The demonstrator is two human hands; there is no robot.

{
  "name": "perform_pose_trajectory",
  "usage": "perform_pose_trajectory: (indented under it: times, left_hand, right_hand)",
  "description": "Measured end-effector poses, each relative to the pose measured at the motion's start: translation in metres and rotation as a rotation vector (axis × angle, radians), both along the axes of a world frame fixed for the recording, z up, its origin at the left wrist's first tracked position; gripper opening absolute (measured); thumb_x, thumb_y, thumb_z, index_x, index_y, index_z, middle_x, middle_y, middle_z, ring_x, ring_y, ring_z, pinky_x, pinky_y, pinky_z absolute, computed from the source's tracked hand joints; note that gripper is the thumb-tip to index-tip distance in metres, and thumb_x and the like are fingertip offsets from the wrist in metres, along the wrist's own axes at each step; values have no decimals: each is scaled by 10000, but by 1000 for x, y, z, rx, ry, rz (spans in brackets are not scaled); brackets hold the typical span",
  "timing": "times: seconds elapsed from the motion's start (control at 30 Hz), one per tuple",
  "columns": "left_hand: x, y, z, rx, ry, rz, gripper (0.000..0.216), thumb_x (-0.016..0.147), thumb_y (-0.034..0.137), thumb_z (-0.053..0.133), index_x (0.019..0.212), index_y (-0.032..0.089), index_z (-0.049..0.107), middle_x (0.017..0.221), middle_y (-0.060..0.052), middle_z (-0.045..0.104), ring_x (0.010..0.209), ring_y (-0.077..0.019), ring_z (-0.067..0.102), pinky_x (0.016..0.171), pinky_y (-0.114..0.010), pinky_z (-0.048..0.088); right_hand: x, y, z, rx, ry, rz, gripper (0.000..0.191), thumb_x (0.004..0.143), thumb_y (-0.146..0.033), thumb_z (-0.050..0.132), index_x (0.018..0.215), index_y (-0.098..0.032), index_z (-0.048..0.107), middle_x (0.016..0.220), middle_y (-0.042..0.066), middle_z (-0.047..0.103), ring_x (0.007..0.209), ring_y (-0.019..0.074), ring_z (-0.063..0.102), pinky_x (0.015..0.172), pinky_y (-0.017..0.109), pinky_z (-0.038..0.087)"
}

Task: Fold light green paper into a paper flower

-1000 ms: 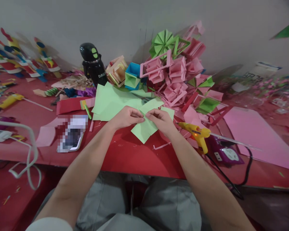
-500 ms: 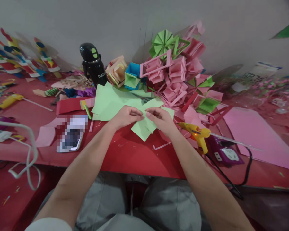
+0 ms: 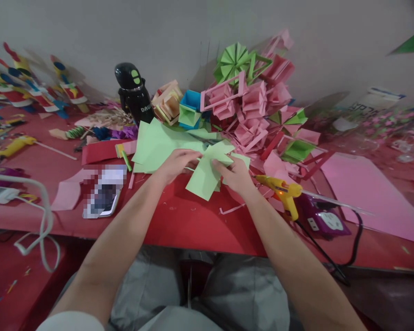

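Observation:
A light green strip of paper [image 3: 205, 180], with another piece crossing its upper part, is held between my hands just above the table. My right hand [image 3: 235, 174] grips its right side, thumb on top and fingers beneath. At the left edge, my left hand [image 3: 180, 164] has its fingers drawn together against the paper; the fingertips are partly hidden. Larger light green sheets [image 3: 158, 146] lie just behind my hands. Dark scissors [image 3: 207, 140] rest on those sheets, partly covered by the held paper.
A yellow glue gun [image 3: 285, 195] lies right of my right hand, near a purple power socket [image 3: 322, 220]. Folded pink paper shapes [image 3: 253, 99] pile up behind. A black bottle [image 3: 136, 94] and a phone [image 3: 105, 195] are on the left; a pink sheet [image 3: 372, 193] lies far right.
The green paper has turned and lifted slightly, showing a broader flat face. My right thumb has shifted on it, and my left hand has moved slightly left toward the paper's edge.

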State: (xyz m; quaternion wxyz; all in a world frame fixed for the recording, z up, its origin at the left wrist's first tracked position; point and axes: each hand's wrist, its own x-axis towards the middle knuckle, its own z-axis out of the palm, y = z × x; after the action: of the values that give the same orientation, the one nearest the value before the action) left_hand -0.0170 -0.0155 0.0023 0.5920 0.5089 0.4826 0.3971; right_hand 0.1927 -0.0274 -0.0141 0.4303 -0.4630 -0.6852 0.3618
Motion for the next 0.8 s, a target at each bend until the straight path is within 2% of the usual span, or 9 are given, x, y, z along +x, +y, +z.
perform_pose_trajectory:
  times: [0.13,0.23,0.4,0.5,0.63,0.8]
  left_hand:
    - [2,0,-5,139,81,-3,247,686,355,831,847,177,770,873,-49,737,798,-164,638,791,-305,495]
    - [3,1,-8,139,60,7,180,706,309,776,822,171,765,818,-32,716,763,-152,625,786,-312,500]
    - [5,1,-7,115,98,48,140,714,290,728,776,166,743,766,-18,686,710,-135,597,699,-278,484]
    - [7,1,-6,122,128,85,169,726,325,747,760,161,732,700,-3,645,654,-118,561,638,-255,448]
    - [7,0,-7,65,91,56,229,731,376,771,791,159,733,742,-22,669,665,-130,584,632,-260,462]
    - [7,-1,-4,26,-56,56,183,737,337,750,768,161,717,761,-23,675,719,-144,619,654,-258,485]
  right_hand:
    - [0,1,1,16,3,2,374,869,-526,648,823,-157,679,724,32,647,656,164,549,576,283,431]
    - [-2,-1,3,-2,1,7,356,837,-502,690,763,-156,662,658,10,601,615,141,508,554,270,399]
    - [-5,-3,2,2,6,26,306,876,-442,657,913,-160,768,749,27,698,663,157,582,604,277,453]
    - [-6,-3,1,63,0,31,285,904,-406,631,1018,-209,802,887,39,768,809,202,677,727,313,526]
    - [-6,-3,-1,162,22,48,280,918,-317,608,1119,-263,794,1095,46,786,1001,236,715,874,367,560]
    - [-2,-1,-5,306,-15,204,455,830,-104,572,1202,-286,763,1168,62,739,1061,226,694,918,379,554]
